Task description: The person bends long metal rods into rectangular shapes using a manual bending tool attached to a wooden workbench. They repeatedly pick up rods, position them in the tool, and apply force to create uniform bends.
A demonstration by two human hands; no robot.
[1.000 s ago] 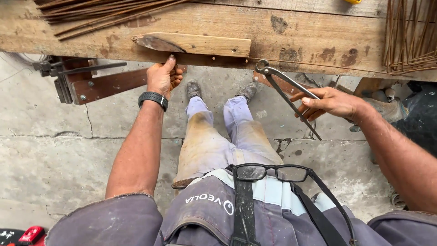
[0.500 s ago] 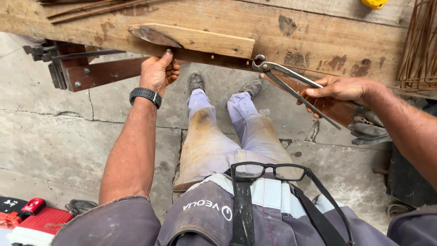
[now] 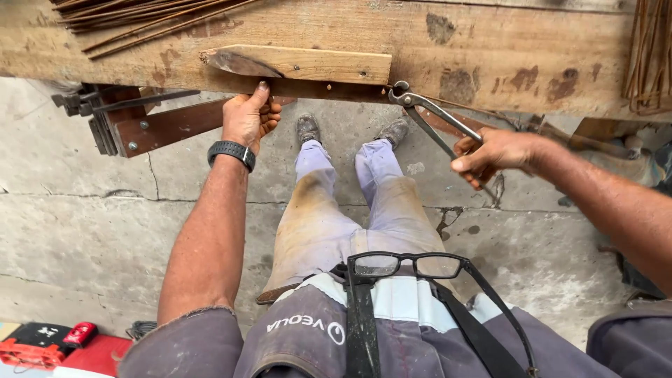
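Note:
My left hand [image 3: 248, 115] grips the underside edge of a worn wooden workbench [image 3: 490, 56], just below a pale wooden block [image 3: 308, 64] fixed on its top. It wears a black wristwatch [image 3: 232, 152]. My right hand [image 3: 493, 155] holds the long handles of steel pincers [image 3: 434, 119]. The pincer jaws sit closed against the bench edge at the block's right end, on a thin rusty rod that runs along the edge; what they grip is too small to tell.
Bundles of rusty wire rods lie on the bench at top left [image 3: 140, 14] and top right [image 3: 647, 49]. A brown steel bracket [image 3: 161, 126] juts under the bench. Red and black tools [image 3: 49, 343] lie on the concrete floor at bottom left. Black glasses [image 3: 406, 266] hang on my chest.
The view shifted so the bench sits lower and closer. My right hand brought the pincers leftward, and the jaws now rest at the bench edge. My left hand kept its grip.

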